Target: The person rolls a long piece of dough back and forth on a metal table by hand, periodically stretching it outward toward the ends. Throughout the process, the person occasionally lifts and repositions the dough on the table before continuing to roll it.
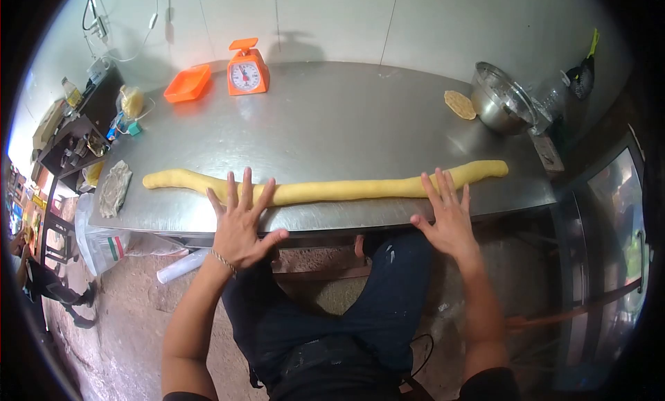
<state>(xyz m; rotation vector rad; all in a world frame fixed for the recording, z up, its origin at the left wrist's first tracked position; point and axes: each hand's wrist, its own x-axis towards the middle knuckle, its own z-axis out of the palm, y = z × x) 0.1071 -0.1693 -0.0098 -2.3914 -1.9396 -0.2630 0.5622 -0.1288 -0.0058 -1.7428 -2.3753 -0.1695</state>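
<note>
A long rope of yellow dough (339, 191) stretches from left to right along the near side of the steel table (332, 124). My left hand (239, 224) lies over its left part, fingers spread and pointing away from me, with the thumb out to the right. On the right part rests my right hand (447, 217), also with spread fingers, its fingertips on the dough. Neither hand is wrapped round the rope. The dough is thicker near my left hand and thinner in the middle.
An orange kitchen scale (246, 72) and an orange tray (188, 84) stand at the back left. At the back right are a steel bowl (502, 99) and a flat tan disc (459, 104). A crumpled cloth (115, 189) lies at the left edge.
</note>
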